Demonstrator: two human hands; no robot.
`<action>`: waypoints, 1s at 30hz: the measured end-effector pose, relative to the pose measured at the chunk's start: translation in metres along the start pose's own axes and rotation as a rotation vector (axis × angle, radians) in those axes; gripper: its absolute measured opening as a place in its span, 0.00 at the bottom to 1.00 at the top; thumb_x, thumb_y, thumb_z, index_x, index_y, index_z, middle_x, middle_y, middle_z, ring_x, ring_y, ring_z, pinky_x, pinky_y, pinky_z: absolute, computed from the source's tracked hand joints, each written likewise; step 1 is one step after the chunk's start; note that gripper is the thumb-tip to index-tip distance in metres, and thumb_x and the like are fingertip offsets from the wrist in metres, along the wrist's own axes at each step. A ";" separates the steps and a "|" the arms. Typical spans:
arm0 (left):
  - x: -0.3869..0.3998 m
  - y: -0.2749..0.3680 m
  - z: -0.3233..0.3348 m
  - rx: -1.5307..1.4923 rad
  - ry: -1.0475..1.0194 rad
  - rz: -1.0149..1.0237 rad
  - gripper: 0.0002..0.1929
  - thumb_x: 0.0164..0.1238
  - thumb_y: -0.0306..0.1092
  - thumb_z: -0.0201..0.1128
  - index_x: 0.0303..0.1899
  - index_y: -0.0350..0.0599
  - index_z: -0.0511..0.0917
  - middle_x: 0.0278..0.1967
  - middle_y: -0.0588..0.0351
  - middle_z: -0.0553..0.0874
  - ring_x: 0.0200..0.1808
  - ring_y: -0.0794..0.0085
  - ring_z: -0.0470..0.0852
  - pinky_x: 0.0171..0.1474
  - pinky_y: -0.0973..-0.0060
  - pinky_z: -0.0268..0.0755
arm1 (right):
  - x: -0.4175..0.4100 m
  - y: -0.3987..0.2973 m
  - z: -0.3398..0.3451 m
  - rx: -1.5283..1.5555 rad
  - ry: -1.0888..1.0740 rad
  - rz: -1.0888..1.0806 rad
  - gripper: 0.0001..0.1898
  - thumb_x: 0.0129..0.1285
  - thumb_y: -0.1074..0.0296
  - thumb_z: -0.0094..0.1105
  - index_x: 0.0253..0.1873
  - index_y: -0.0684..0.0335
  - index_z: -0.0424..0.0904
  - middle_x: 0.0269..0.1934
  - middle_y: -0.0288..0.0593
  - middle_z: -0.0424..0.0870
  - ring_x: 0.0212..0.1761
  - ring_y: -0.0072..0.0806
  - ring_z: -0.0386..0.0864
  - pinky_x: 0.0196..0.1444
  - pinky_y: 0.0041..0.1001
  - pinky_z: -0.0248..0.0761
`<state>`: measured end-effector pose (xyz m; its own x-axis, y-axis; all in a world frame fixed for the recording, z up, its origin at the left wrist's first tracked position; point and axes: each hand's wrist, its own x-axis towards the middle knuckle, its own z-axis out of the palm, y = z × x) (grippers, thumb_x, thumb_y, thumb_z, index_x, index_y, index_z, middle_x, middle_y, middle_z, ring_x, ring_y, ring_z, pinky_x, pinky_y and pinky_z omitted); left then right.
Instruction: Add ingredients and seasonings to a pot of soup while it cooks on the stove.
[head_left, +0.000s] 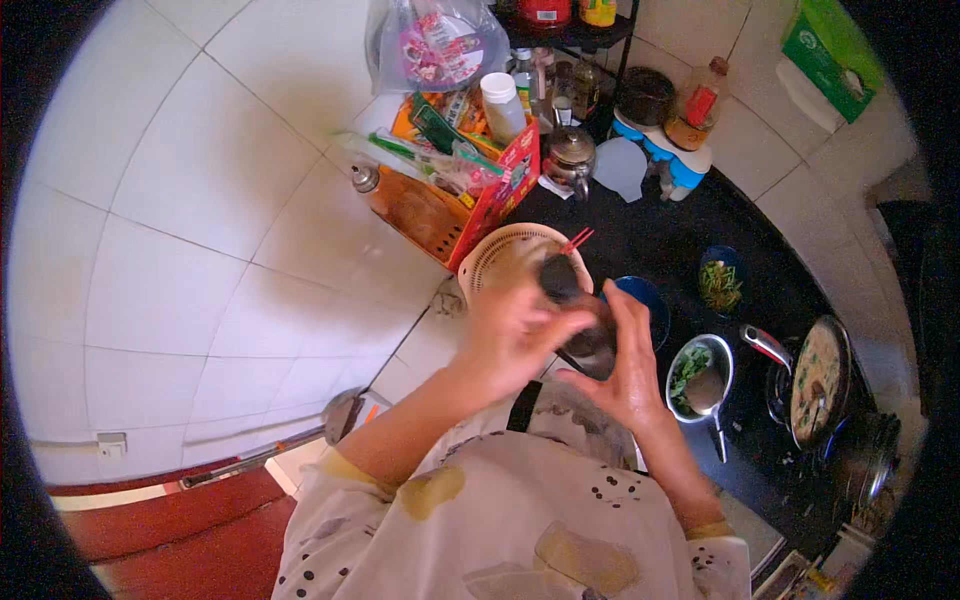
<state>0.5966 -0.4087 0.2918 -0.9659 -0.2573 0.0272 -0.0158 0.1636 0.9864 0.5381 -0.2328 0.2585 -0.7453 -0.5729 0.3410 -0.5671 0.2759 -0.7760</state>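
In front of my body both hands are at a dark, glossy container, perhaps a jar or bottle, with a black round part, perhaps its lid, at its upper end. My right hand curves round the container's right side. My left hand is blurred beside the black part; whether it grips it cannot be told. Behind the hands stand a pale perforated plastic basket and, partly hidden, a blue bowl. Red chopstick tips show at the basket's rim.
To the right are a blue bowl of chopped green food, a metal pot with leafy greens and a pan of creamy food on the stove. A red box of packets, a metal teapot and a sauce bottle stand behind.
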 end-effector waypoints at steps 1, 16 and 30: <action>-0.004 -0.002 -0.016 -0.008 0.110 0.038 0.14 0.61 0.37 0.70 0.43 0.41 0.80 0.36 0.56 0.83 0.38 0.75 0.83 0.37 0.72 0.79 | 0.001 0.001 0.004 -0.072 -0.025 -0.047 0.43 0.43 0.67 0.78 0.65 0.61 0.64 0.53 0.54 0.75 0.54 0.48 0.77 0.55 0.38 0.73; 0.098 -0.171 -0.193 0.378 0.564 0.141 0.17 0.65 0.35 0.68 0.51 0.34 0.77 0.44 0.53 0.83 0.42 0.70 0.81 0.47 0.74 0.74 | -0.222 0.151 -0.057 -0.253 0.437 0.866 0.03 0.62 0.74 0.61 0.40 0.64 0.81 0.31 0.49 0.82 0.33 0.39 0.82 0.35 0.33 0.74; 0.128 -0.205 -0.197 0.088 0.531 -0.193 0.24 0.63 0.37 0.69 0.58 0.40 0.72 0.49 0.54 0.80 0.48 0.69 0.79 0.50 0.69 0.75 | -0.306 0.165 -0.165 -0.676 0.781 1.190 0.09 0.56 0.78 0.62 0.42 0.60 0.80 0.33 0.45 0.81 0.27 0.31 0.79 0.31 0.29 0.73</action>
<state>0.5271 -0.6633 0.1250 -0.6812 -0.7303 -0.0515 -0.2224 0.1394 0.9649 0.6151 0.1158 0.1142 -0.7291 0.6800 0.0768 0.5665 0.6627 -0.4899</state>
